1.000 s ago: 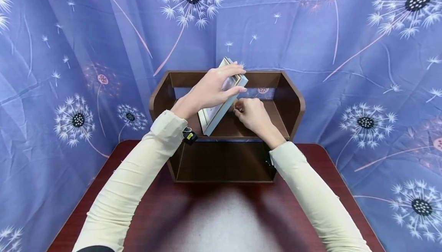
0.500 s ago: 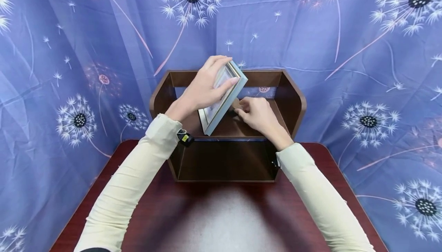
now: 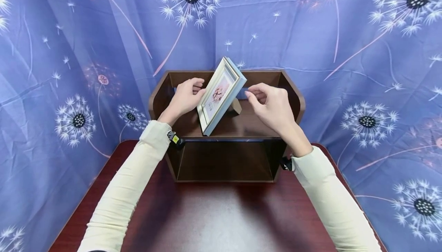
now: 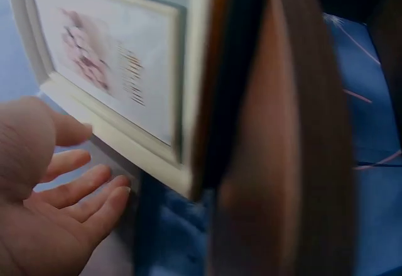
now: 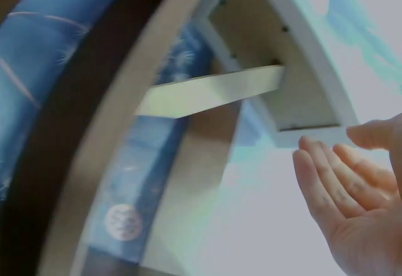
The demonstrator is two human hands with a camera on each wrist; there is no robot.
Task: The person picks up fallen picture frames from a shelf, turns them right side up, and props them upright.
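Observation:
A white picture frame (image 3: 221, 94) with a pink floral print leans back on the shelf's upper board, angled sideways. Behind it a flat support leg (image 3: 235, 107) juts out; the right wrist view shows this leg (image 5: 213, 91) running from the frame's back panel. To its left is my left hand (image 3: 184, 98), fingers relaxed and the fingertips near the frame's left edge, holding nothing. My right hand (image 3: 271, 106) hovers to the right of the frame, fingers loosely bent and apart from it. In the left wrist view the left hand (image 4: 56, 188) has its palm turned up below the frame's border.
The brown two-tier shelf (image 3: 293, 102) stands on a dark red table (image 3: 221, 213), with raised side panels and a back rail. Its lower compartment (image 3: 224, 162) lies below the frame. A blue dandelion-print curtain (image 3: 310, 33) hangs close behind and on both sides.
My left hand has let go of the frame's upper edge and moved down and left. My right hand has left the support leg, moving right. The frame stays leaning.

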